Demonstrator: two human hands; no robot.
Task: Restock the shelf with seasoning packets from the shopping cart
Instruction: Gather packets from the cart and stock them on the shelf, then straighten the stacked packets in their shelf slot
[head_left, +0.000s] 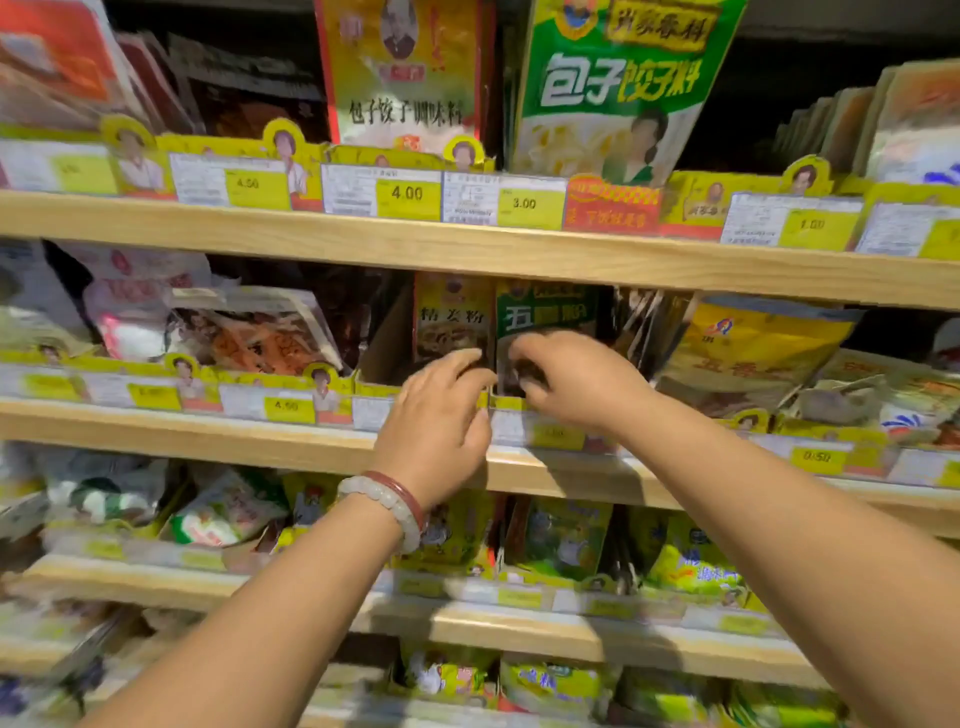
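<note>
Both arms outstretched, left grip (441, 400) and right grip (566, 379) loosely curled.

Two hands (436, 410) (576, 379) reach in; four wooden shelf boards (467, 249) run across; two bracelets (387, 501) at seven o'clock; two upright packets (452, 317) at twelve o'clock of the hands.

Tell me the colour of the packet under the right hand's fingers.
Green top with white characters, brown below, on the packet the right hand touches; head view.

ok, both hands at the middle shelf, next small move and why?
Probably push the green packet down and back into its cardboard bin. The right hand pinches its lower part, and it stands upright beside the brown packet; the left hand steadies the bin front.
</note>
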